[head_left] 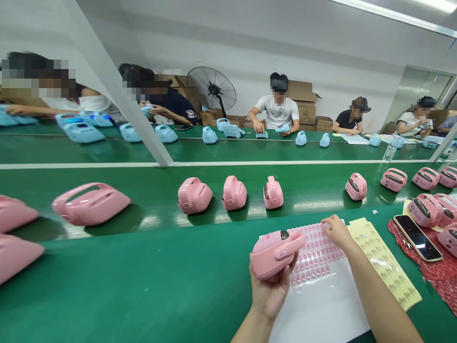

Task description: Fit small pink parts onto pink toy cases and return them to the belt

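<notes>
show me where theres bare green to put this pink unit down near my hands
Bare green lies left of the left hand, out to the pink shells at the left edge, and below the belt row. Under the right hand it is crowded: sticker sheet, yellow sheet, phone, pink units.

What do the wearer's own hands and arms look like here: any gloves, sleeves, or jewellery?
Both are bare: the left hand and right hand wear no gloves, and no rings, watch or bracelet show. Both forearms are uncovered to the frame's bottom edge, with no sleeve in view.
</notes>
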Tool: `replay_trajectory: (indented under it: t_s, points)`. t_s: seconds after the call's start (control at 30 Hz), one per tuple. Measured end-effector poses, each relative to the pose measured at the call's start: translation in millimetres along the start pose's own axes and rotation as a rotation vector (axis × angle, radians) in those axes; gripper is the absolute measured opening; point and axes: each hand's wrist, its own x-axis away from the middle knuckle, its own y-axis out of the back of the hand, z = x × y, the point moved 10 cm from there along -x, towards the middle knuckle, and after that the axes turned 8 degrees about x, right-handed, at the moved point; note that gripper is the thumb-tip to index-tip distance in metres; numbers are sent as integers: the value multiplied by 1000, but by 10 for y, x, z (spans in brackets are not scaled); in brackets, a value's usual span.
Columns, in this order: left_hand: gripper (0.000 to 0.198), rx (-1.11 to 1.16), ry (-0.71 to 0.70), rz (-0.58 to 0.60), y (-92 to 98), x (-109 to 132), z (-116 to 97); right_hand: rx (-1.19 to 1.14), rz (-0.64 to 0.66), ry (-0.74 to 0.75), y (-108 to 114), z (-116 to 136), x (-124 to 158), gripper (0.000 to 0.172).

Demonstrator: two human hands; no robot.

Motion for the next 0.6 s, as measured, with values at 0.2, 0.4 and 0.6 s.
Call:
replay_trajectory:
  t_s: [0.2,0.4,0.6]
  points:
    - [44,-164,-139,-195,102,32,-210,-101,15,45,-92,62,2,10]
    - [77,-873,-466,-293,-177,151,-490,-342,49,130,119,359,103,9]
    - [73,-1455,-547,-108,-359,135,-373,-631,291,391,196,1088,614,17]
